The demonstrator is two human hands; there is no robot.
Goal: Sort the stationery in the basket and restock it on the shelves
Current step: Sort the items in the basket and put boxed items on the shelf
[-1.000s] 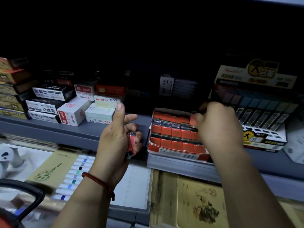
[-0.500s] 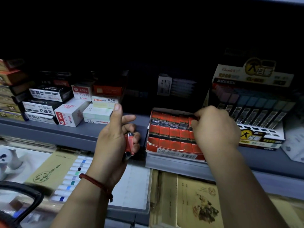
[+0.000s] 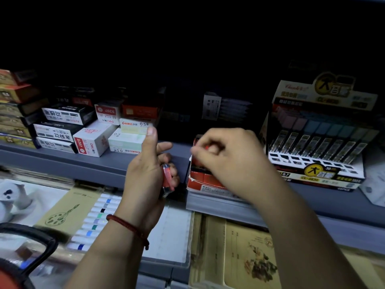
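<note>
Right hand (image 3: 225, 157) higher (over box (image 3: 199, 181))

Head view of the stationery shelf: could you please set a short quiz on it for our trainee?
1. True or false: the left hand holds a small red pack.
2. Where does the yellow-topped lead display stand relative to the red display box? A) to its left B) to its right C) on the shelf below
3. What is worn on the left wrist?
Key: 1 true; 2 B; 3 a red cord bracelet.
</note>
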